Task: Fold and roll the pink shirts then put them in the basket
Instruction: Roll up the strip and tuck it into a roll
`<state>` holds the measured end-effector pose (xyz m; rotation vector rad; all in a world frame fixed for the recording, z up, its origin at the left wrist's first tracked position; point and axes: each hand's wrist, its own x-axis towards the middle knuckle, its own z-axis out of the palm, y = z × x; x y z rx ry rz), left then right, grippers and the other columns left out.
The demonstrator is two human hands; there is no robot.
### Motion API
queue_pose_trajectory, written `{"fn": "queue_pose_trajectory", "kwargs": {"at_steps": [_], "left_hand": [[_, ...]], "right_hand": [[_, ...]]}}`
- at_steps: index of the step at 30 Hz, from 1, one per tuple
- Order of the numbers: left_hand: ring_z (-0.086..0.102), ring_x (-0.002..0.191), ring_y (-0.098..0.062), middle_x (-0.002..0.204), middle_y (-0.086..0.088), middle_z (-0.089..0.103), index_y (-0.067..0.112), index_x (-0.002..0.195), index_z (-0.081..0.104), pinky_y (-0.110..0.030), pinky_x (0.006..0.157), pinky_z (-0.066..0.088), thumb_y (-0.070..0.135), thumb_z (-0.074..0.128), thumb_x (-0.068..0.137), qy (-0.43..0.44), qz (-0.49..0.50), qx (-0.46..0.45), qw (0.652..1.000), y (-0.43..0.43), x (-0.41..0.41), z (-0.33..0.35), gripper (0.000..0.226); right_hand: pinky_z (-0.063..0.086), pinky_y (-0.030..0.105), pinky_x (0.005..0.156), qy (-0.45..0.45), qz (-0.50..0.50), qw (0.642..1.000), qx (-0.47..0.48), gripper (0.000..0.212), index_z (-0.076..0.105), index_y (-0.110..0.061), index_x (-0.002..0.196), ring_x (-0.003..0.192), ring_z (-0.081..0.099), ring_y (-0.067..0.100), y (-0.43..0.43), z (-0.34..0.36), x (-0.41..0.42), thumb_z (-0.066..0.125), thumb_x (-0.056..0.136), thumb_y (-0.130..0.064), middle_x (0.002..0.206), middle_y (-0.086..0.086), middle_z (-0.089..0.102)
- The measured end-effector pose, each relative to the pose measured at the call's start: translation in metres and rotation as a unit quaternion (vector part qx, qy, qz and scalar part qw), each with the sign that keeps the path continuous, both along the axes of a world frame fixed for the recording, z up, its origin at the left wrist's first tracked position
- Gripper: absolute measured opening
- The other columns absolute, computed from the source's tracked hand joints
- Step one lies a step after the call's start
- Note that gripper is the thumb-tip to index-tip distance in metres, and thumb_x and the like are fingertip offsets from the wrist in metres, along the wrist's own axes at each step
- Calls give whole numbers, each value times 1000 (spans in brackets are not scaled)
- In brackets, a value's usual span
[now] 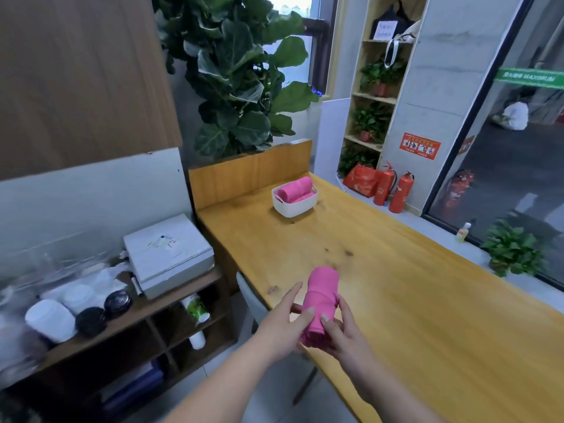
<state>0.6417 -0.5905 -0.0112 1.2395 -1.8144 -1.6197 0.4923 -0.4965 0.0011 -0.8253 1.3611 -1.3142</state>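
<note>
**Wooden table [412,315]: roll ready**

Your left hand [283,326] and right hand [343,331] both clasp the rolled pink shirt [323,293] over the near edge. Rolling looks done; next, carry it to the far white basket [293,209], beside its pink roll [294,188].

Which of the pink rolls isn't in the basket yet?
The nearer pink roll, gripped by the left hand and right hand. The other roll already lies in the white basket.
</note>
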Motion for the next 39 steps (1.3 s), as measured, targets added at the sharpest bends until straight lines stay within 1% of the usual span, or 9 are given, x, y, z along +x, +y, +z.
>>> {"fn": "queue_pose_trajectory", "kwargs": {"at_steps": [7, 10, 14, 16, 21, 26, 30, 36, 39], "left_hand": [[74, 101, -17, 132, 17, 59, 72, 151, 21, -48, 69, 67, 63, 63, 95, -26, 13, -9, 1000, -58, 13, -3, 70], [75, 95, -16, 132, 18, 60, 71, 152, 21, -47, 70, 67, 64, 61, 97, -50, 13, -16, 999, -100, 15, -4, 68], [71, 92, -13, 142, 9, 58, 62, 158, 22, -28, 63, 61, 57, 56, 103, -73, 8, -31, 997, -161, 14, 0, 64], [73, 95, -12, 139, 11, 60, 67, 154, 24, -28, 66, 61, 59, 55, 102, -79, 9, -37, 996, -192, 13, 2, 61], [62, 114, 2, 136, 15, 61, 65, 155, 23, -28, 101, 52, 60, 52, 104, -118, 11, -65, 991, -257, 13, 6, 59], [68, 105, -2, 126, 17, 63, 68, 154, 23, -28, 95, 55, 64, 56, 100, -123, 27, -60, 990, -302, 3, -2, 63], [70, 101, -1, 125, 18, 63, 67, 155, 22, -23, 88, 55, 61, 57, 101, -114, 3, -58, 992, -331, -13, -5, 64], [68, 107, -7, 125, 21, 64, 60, 158, 21, -33, 101, 53, 62, 57, 99, -130, -54, -75, 987, -391, -44, -23, 70], [65, 107, -3, 125, 22, 63, 57, 160, 21, -27, 97, 51, 59, 57, 100, -135, -85, -92, 983, -425, -55, -31, 70]], "right_hand": [[55, 47, 104, 44, 41, 998, 10, 81, 16, -56, 156, 110, 76, 26, -79, -30, -2, 72, 96, -52, 127, 5, 74], [60, 47, 98, 69, 38, 997, 26, 97, 23, -55, 158, 108, 76, 19, -131, -43, -10, 83, 82, -61, 133, 1, 68], [64, 44, 89, 44, 45, 998, 26, 104, 25, -56, 159, 112, 74, 22, -200, -50, -16, 89, 78, -56, 139, 2, 64], [64, 45, 90, 38, 42, 998, 22, 103, 27, -58, 157, 111, 75, 21, -231, -50, -17, 90, 77, -56, 137, 2, 65], [63, 47, 91, 25, 30, 999, 3, 98, 30, -60, 155, 113, 73, 15, -296, -52, -18, 89, 78, -52, 136, -3, 64], [64, 45, 89, 18, 11, 1000, -10, 95, 30, -58, 157, 117, 70, 9, -330, -59, -21, 88, 83, -44, 139, -7, 60], [65, 40, 83, 15, -12, 1000, -2, 96, 30, -58, 157, 116, 72, 18, -348, -66, -33, 88, 81, -47, 144, -2, 59], [63, 33, 84, 40, -75, 996, 5, 91, 28, -52, 160, 114, 72, 12, -383, -69, -58, 84, 90, -32, 146, -5, 57], [63, 31, 83, 46, -120, 992, 18, 90, 28, -50, 160, 115, 71, 11, -405, -74, -67, 83, 91, -30, 147, -5, 58]]}}
